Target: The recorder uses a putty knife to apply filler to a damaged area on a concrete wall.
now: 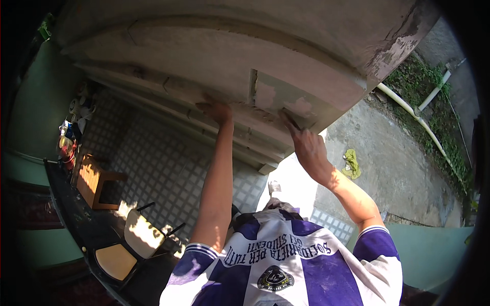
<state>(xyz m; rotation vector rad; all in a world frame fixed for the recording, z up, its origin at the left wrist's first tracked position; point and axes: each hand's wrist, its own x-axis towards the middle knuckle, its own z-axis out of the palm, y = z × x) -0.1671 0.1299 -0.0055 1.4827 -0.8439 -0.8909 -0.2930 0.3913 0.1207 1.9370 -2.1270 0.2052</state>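
Overhead and ahead is a beige plastered ledge [178, 64] with grooves and a greyish-green patch [275, 94] mottled with pink. My left hand [217, 109] rests against the ledge's lower band, fingers apart, with nothing visible in it. My right hand [309, 153] is closed on a thin dark tool [291, 119], like a scraper, whose tip meets the surface just below the patch.
Below lie a checkered tiled floor [138, 143] and a concrete yard [388, 163] with a yellow-green cloth [351, 163]. A wooden stool [89, 178], chairs [140, 229] and piled items [69, 148] stand left; white pipes [400, 104] run along a plant-covered wall at right.
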